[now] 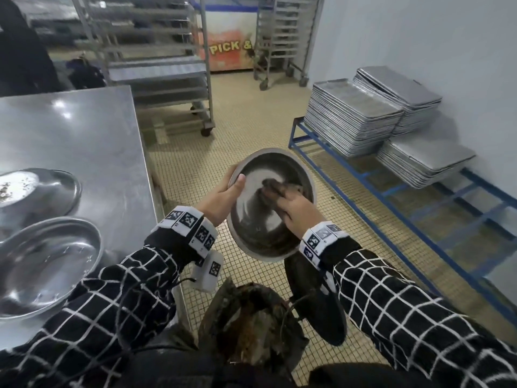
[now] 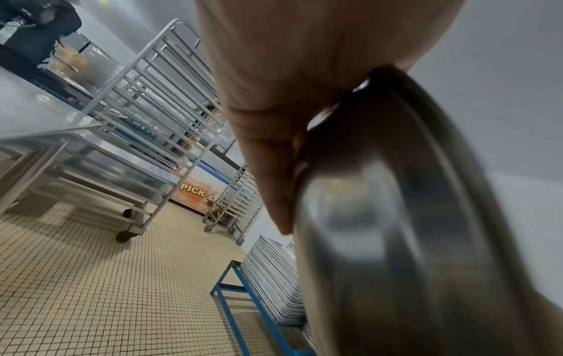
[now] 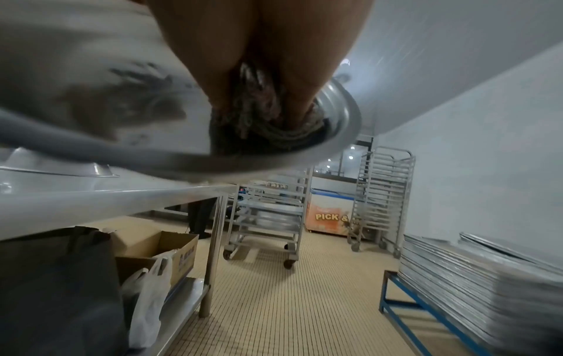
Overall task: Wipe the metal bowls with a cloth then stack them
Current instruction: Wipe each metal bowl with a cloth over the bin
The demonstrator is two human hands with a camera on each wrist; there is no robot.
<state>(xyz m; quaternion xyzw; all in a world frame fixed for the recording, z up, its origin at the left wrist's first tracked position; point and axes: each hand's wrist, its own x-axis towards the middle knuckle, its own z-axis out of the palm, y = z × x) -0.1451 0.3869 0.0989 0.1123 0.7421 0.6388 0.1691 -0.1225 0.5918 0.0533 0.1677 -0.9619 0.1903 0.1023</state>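
Note:
A metal bowl [image 1: 260, 219] is held tilted over the tiled floor, right of the steel table [image 1: 84, 141]. My left hand [image 1: 223, 194] grips its left rim, thumb hooked inside; the left wrist view shows the bowl [image 2: 396, 216] from outside with my left hand [image 2: 274, 108] on the rim. My right hand [image 1: 293, 208] is inside the bowl and presses a dark cloth [image 1: 275, 187] against the inner wall. In the right wrist view the fingers [image 3: 292, 96] hold the bunched cloth [image 3: 256, 113] against the bowl [image 3: 341, 115]. Two more bowls lie on the table: one near [image 1: 47, 264], one farther [image 1: 36, 191].
Stacks of metal trays [image 1: 355, 119] rest on a low blue frame [image 1: 363, 175] along the right wall. Wheeled tray racks [image 1: 156, 57] and a chest freezer [image 1: 229, 37] stand at the back. Under the table sit a cardboard box [image 3: 170, 248] and bags.

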